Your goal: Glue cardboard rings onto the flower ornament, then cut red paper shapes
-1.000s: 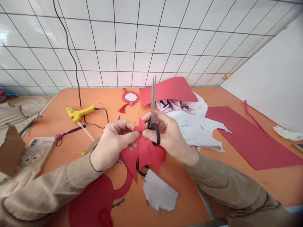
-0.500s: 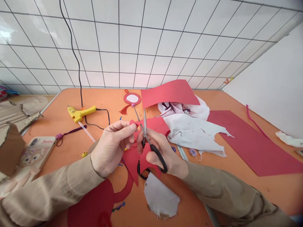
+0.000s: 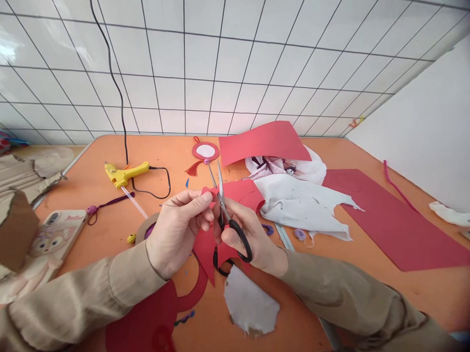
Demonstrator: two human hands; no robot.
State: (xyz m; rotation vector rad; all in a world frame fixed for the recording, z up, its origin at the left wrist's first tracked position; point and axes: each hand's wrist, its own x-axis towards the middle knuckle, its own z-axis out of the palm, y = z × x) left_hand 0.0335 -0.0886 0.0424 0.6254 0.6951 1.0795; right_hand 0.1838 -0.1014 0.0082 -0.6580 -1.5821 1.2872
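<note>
My left hand pinches a small piece of red paper between thumb and fingertips. In my right hand are scissors with black handles, their blades slightly apart and pointing away from me beside the red piece. Cut red paper lies beneath both hands, partly covered by them. Below it the black handle of a second pair of scissors shows. A grey-white cloth scrap rests just in front.
At the left are a yellow glue gun, a phone in a cartoon case and torn cardboard. A round red ornament with a tassel lies at the back. White cloth and red sheets spread to the right.
The scissor blades have drawn closer together, and my right hand has shifted slightly left with them. My left hand still pinches the red piece.
</note>
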